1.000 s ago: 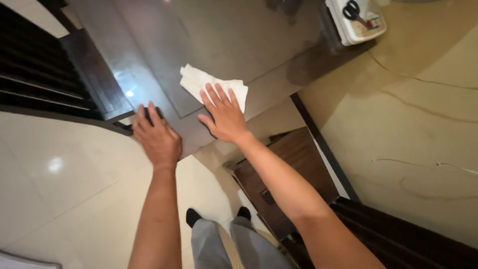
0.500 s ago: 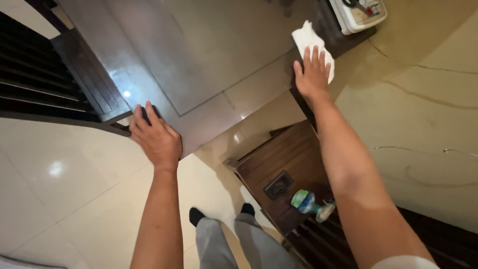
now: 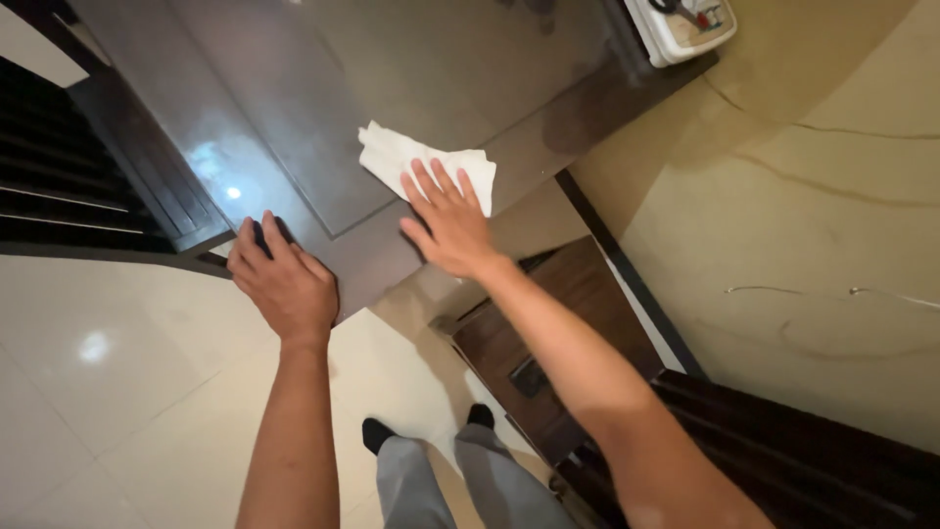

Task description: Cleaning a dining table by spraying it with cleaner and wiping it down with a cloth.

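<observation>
A dark glossy tabletop (image 3: 294, 88) fills the upper part of the head view. My right hand (image 3: 446, 220) lies flat with spread fingers on a crumpled white cloth (image 3: 401, 157), pressing it onto the table near the front edge. My left hand (image 3: 284, 279) rests palm down on the table's near corner, fingers curled over the edge. My legs and dark socks (image 3: 377, 436) show below.
A white device (image 3: 681, 24) sits at the table's far right corner. A dark wooden cabinet (image 3: 548, 323) stands under the table at right, against a beige wall (image 3: 813, 196). Dark slatted furniture (image 3: 69, 167) is at left. The floor (image 3: 117, 392) is pale glossy tile.
My right hand has swept the white cloth from the table's far right corner back toward the middle front. My left hand has stayed on the near corner.
</observation>
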